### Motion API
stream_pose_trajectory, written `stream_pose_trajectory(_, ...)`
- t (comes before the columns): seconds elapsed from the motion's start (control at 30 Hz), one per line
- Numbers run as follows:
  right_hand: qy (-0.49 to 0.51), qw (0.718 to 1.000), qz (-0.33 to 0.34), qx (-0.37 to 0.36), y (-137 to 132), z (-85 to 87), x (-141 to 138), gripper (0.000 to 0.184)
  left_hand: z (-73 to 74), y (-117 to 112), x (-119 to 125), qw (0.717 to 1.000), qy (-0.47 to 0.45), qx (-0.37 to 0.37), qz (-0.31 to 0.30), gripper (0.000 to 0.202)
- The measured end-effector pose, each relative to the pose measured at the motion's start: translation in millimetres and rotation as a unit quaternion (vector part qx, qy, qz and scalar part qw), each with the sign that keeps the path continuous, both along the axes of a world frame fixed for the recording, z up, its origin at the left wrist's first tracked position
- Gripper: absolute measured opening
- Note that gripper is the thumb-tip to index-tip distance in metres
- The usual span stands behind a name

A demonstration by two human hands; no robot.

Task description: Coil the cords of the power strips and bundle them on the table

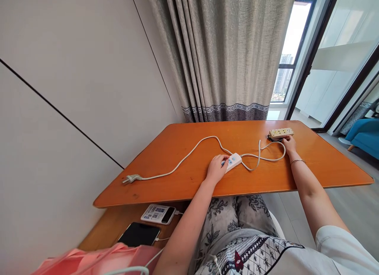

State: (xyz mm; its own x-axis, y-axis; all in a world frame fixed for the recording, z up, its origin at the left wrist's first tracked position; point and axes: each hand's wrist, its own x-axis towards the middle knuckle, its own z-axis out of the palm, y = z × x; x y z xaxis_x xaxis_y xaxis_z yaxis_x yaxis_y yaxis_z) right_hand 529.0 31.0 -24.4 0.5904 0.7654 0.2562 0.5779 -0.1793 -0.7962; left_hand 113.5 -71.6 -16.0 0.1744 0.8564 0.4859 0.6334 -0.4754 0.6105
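Note:
A white power strip [234, 159] with blue-marked sockets lies at an angle near the middle of the orange-brown table. The fingers of my left hand [217, 167] are closed over its left end. From its far end a white cord [268, 159] loops toward the right. The same cord also trails left to a plug [132, 179] whose prongs point left. At the far right lies a beige power strip [280, 133], with a black cord [274, 139] bunched against its near side. My right hand [289, 144] is bent around its near edge; the fingertips are partly hidden.
The tabletop [166, 192] ends just above my lap. On a lower surface to the left are a white device [156, 214] with a dark screen and a black tablet-like device [139, 234], both cabled. A pink bag [118, 259] is beside me. A curtain [231, 54] hangs behind the table.

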Motion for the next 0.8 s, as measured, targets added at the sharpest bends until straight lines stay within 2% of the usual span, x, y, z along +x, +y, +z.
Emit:
stream_pose_trajectory(0.17,-0.065,0.996,0.052,-0.01,-2.5,0.8,-6.5,0.03,-0.8,-0.2,-0.1,1.0,0.001,0.002,0.0,0.017)
stream_pose_trajectory(0.47,-0.091,0.993,0.062,-0.033,-0.7,-2.2,-8.1,0.024,-3.4,1.3,-0.2,1.0,0.009,0.015,-0.002,0.017)
stream_pose_trajectory(0.6,-0.056,0.996,0.063,0.004,1.7,-4.2,-6.2,0.019,-3.1,1.0,-0.2,1.0,0.012,0.014,0.0,0.016)
stream_pose_trajectory(0.8,0.054,0.992,0.02,0.11,-3.6,-4.3,-3.2,0.028,-2.3,-0.8,0.0,1.0,0.02,0.01,0.001,0.016)
